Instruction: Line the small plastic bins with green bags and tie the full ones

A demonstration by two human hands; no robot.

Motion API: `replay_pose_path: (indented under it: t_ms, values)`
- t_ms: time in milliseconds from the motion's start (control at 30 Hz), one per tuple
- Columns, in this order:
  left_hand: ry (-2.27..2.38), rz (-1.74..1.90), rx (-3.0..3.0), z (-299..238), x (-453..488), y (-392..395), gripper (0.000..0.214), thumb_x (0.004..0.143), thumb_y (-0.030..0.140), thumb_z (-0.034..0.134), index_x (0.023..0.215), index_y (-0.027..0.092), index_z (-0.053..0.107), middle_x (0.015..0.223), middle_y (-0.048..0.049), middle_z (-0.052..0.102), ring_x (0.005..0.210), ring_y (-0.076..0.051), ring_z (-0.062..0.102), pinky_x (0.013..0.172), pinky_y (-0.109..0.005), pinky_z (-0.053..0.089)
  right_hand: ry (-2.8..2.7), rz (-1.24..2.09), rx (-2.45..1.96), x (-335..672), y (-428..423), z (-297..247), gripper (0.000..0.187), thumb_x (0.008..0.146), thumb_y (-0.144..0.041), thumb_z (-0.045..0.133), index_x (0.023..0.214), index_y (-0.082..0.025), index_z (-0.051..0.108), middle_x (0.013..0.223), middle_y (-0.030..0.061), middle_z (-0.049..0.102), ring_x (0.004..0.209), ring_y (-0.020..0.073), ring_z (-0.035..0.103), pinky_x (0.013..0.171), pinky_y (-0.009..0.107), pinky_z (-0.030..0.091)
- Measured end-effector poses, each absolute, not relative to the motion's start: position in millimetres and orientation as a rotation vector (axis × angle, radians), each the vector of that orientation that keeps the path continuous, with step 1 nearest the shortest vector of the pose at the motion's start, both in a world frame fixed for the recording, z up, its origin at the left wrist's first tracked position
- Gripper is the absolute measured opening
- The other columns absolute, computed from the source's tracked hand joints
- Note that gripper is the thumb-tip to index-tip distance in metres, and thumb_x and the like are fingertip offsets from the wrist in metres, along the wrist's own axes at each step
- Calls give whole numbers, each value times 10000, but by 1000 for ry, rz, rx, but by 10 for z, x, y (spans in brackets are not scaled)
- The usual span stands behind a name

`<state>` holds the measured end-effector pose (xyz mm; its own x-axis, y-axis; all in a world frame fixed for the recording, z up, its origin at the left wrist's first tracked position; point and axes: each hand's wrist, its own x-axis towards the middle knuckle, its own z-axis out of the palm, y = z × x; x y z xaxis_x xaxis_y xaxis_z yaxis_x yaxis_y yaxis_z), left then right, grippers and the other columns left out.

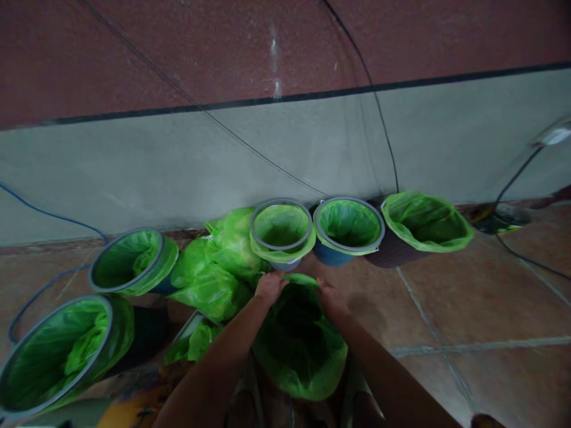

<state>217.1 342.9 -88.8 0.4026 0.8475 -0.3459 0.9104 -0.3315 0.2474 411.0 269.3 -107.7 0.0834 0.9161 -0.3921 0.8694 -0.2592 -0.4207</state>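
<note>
A dark bin lined with a green plastic bag [307, 380] stands in front of my feet, the bag's edge folded outward over its rim. At the rim's far left, my left hand [271, 288] has its fingers closed on the bag's edge. My right hand [331, 297] grips the same edge at the far right, its fingertips partly hidden by the bag. The bin's inside is dark, and I cannot make out anything in it. Just beyond my hands stands a small bin with a grey ring [282, 246], also lined in green.
Along the wall are a blue bin [330, 254] and a brown bin [392, 248], both bag-lined. Tied green bags [234, 241] lie left of my hands. Two more lined bins [154, 255] [118, 333] stand farther left. Cables [388, 139] run down the wall and across the tiled floor [491, 303].
</note>
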Motion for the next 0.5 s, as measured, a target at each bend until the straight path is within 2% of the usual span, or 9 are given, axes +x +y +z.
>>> replay_pose_path:
  t_ms: [167, 267, 400, 500]
  values:
    - [1546, -290, 2213, -862, 2178, 3421, 262, 911, 230, 539, 1165, 193, 594, 1122, -120, 694, 1067, -229, 650, 926, -330, 473, -1857, 856, -2302, 4093, 2670, -1066, 377, 932, -189, 358, 1251, -120, 547, 1026, 166, 729, 945, 255, 701, 777, 324, 505]
    - [1557, -275, 2195, -814, 2157, 3383, 359, 876, 204, 570, 1234, 192, 554, 1182, -121, 675, 1108, -233, 634, 951, -331, 465, -1871, 807, -2262, 4110, 2612, -1080, 472, 877, -194, 475, 1345, -132, 474, 1074, 153, 725, 991, 255, 691, 812, 324, 513]
    - [1624, -176, 2147, -747, 2056, 3334, 709, 753, 333, 722, 1379, 169, 433, 1296, -135, 616, 1188, -268, 585, 1013, -348, 433, -1798, 633, -2224, 4211, 2467, -1042, 687, 849, -361, 583, 1452, -133, 345, 1222, 171, 665, 1095, 277, 652, 880, 350, 510]
    - [1731, -34, 2041, -715, 1958, 3305, 816, 733, 423, 728, 1421, 149, 385, 1348, -144, 580, 1236, -266, 551, 1045, -344, 413, -1674, 556, -2239, 4272, 2496, -906, 634, 911, -455, 476, 1441, -123, 371, 1185, 171, 680, 1032, 281, 677, 854, 373, 523]
